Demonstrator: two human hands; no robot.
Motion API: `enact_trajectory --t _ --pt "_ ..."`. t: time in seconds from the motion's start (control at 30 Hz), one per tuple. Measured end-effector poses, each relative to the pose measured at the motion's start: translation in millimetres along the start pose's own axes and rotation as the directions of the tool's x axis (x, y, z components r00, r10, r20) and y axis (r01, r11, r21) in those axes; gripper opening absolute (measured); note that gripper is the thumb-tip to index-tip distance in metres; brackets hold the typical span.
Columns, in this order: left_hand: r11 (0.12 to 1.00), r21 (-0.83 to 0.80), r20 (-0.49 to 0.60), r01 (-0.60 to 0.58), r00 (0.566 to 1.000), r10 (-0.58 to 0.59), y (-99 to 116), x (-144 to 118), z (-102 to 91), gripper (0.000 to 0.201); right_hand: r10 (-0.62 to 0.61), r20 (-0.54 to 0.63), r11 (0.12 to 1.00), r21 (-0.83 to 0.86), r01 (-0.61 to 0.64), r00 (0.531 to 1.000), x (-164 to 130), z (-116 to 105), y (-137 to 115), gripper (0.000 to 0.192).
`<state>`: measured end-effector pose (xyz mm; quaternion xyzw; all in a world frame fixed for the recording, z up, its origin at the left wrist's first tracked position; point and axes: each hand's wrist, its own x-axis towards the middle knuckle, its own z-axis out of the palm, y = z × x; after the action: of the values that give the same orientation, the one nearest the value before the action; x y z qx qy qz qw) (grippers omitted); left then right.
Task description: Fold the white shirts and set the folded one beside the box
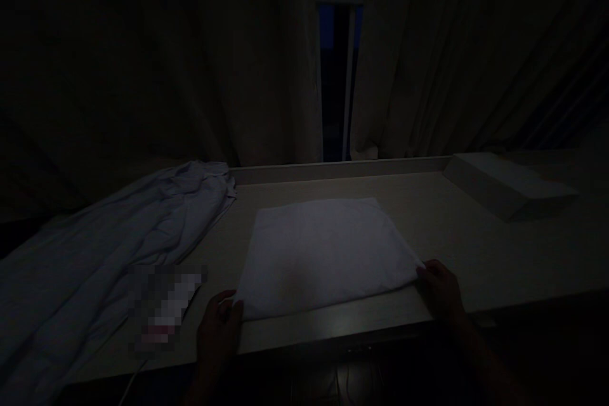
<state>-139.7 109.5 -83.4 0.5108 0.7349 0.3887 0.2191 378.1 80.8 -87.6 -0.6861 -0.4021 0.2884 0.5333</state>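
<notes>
A white cloth [323, 254], folded into a rough rectangle, lies flat on the pale desk top [333, 327]. A faint darker patch shows on its near left part. My left hand [219, 323] pinches the cloth's near left corner between thumb and fingers. At the near right corner, my right hand [440, 285] grips the edge, with the fingertips closed on it. Dim light hides the finer details of both hands and of the fabric.
Crumpled light fabric [124, 254] spreads over the left side. Beside it lies a blurred-out object [166, 311] with a white cable [130, 384]. A box-like white object [509, 184] stands at the back right. Curtains [266, 63] hang behind, parted at a window [335, 76].
</notes>
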Motion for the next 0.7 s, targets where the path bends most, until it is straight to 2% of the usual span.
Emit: enact_trajectory --t 0.13,0.27,0.43,0.7 --pt "1.0 -0.018 -0.021 -0.005 1.0 0.004 1.3 -0.6 0.6 0.044 0.04 0.02 0.999 0.001 -0.04 0.999 2.5 -0.7 1.3 0.027" --pt "0.999 -0.032 -0.014 0.016 1.0 -0.016 4.1 -1.0 1.1 0.045 0.068 -0.041 0.998 -0.014 -0.069 0.997 1.6 5.1 -8.2 0.04" --pt "0.999 -0.004 0.007 0.038 0.999 -0.038 3.6 0.3 0.4 0.047 0.01 -0.088 0.99 -0.139 -0.022 0.996 -1.3 11.6 -11.9 0.054" --pt "0.998 0.027 -0.046 0.058 0.997 -0.057 -5.2 3.7 5.9 0.048 -0.099 -0.242 0.955 -0.296 0.023 0.965 -1.2 14.5 9.8 0.054"
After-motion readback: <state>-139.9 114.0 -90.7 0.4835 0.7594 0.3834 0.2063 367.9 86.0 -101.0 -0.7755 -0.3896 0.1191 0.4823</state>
